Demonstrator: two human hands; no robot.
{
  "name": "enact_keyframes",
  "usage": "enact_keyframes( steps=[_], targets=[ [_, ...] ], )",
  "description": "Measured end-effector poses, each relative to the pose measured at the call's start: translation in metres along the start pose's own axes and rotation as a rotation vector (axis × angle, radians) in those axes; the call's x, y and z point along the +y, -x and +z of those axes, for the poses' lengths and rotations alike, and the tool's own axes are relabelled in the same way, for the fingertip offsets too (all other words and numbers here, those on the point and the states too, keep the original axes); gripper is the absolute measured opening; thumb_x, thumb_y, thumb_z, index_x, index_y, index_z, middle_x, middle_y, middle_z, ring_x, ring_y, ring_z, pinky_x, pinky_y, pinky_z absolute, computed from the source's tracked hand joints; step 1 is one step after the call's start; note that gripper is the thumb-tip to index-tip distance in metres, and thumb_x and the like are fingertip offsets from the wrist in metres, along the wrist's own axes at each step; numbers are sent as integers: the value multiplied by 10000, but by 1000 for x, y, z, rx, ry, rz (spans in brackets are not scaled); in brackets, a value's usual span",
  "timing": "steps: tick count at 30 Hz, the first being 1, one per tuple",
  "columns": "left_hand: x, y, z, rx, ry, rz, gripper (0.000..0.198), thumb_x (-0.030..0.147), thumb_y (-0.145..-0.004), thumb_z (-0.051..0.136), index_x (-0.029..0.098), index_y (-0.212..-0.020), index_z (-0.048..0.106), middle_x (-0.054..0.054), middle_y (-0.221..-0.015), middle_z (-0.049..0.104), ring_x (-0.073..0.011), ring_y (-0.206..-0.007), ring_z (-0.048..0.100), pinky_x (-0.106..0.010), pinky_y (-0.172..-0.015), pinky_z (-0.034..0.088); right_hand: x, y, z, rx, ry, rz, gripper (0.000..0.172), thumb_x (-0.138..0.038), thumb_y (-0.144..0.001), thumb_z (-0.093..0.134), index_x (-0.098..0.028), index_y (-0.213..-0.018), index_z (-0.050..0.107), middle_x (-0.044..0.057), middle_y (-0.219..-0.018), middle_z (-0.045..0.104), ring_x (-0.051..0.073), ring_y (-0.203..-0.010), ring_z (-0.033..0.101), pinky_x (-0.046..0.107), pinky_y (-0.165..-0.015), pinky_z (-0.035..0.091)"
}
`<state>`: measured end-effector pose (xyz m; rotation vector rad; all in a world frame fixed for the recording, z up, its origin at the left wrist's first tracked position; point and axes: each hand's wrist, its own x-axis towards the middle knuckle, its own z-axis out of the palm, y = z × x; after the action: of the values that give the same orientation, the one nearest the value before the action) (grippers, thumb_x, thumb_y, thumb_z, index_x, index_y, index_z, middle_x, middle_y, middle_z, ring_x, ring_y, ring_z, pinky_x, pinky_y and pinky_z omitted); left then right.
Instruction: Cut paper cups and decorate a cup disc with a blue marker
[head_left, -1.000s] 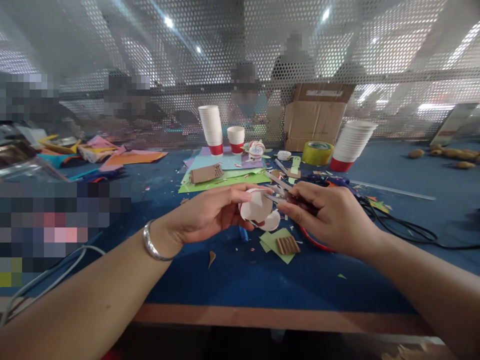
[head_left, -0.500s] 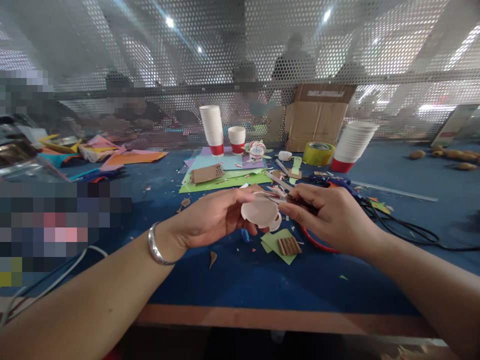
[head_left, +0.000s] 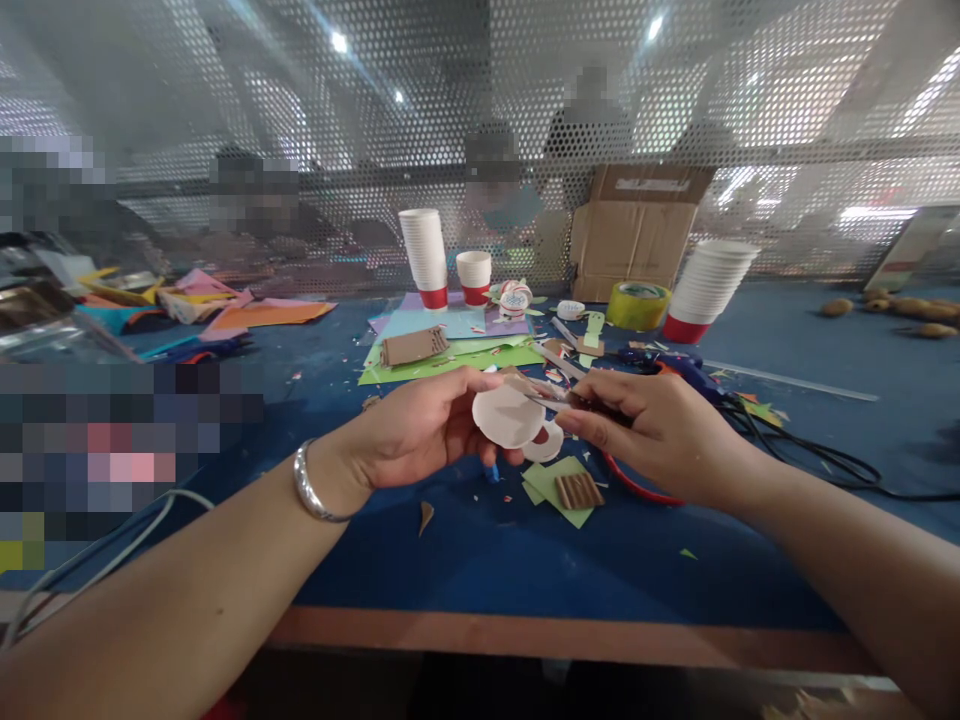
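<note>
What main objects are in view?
Rounded paper piece: one, white, centre
Metal scissors: one, silver, centre
Stacked paper cups: many, white and red, back
Round tape roll: one, yellow, back
Cardboard box: one, brown, back
Corrugated cardboard: several pieces, brown, centre
Paper sheets: several, multicoloured, left and centre
Plastic tool: one, blue and orange, right
Tabletop: one, blue, below
Perforated metal screen: one, grey, back
Metal bracelet: one, silver, left wrist
Left hand: one, bare, centre
Right hand: one, bare, right

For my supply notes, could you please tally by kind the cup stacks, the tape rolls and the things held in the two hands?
Cup stacks: 3
Tape roll: 1
Scissors, in the right hand: 1
White paper piece, in the left hand: 1
Total: 6
</note>
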<state>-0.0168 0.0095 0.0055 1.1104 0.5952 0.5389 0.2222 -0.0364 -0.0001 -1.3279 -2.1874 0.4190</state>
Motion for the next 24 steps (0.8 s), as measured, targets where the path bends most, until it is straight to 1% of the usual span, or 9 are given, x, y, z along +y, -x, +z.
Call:
enact_keyframes(
  steps=[4,8,11,16,20,24],
  targets=[
    [0,1,1,11,-23,41,325,289,-1001,456,82,-1035,705,-120,-848,742,-177,-701,704,-224,-534,532,-1,1,0,-10,-3,-14,413,-551,-969,497,-184,-844,638,-1,-695,611,127,-631,510,263,-566,346],
    [-1,2,3,47,-70,78,309,310,-1003,488,97,-1061,704,-100,-852,734,-150,-668,680,-216,-532,541,1,-1,0,38,6,-8,411,-541,-975,490,-181,-832,629,1,-688,601,131,-640,515,263,-566,343],
    [-2,2,3,21,-82,88,304,328,-1000,504,104,-1029,708,-90,-857,734,-145,-679,683,-209,-539,552,3,-2,1,33,13,-10,419,-556,-972,489,-184,-830,620,1,-690,597,133,-644,510,267,-575,343],
    [-4,1,3,-48,-58,52,308,334,-1006,485,114,-1033,699,-91,-863,745,-147,-677,695,-195,-528,542,4,-1,2,-14,6,-4,401,-556,-972,493,-190,-879,631,4,-721,622,140,-671,531,267,-602,359],
    [-4,2,5,-82,-51,17,304,335,-999,486,111,-1080,674,-117,-910,749,-174,-712,713,-205,-515,524,0,0,2,-32,2,-56,368,-490,-991,488,-182,-863,644,-7,-701,590,124,-639,510,259,-591,349],
    [-2,4,6,-92,-49,-27,326,337,-1003,454,103,-1121,647,-149,-967,747,-171,-703,710,-207,-523,517,-2,2,1,-33,1,-69,346,-449,-995,491,-178,-840,639,-19,-662,553,115,-614,478,255,-574,336]
  ],
)
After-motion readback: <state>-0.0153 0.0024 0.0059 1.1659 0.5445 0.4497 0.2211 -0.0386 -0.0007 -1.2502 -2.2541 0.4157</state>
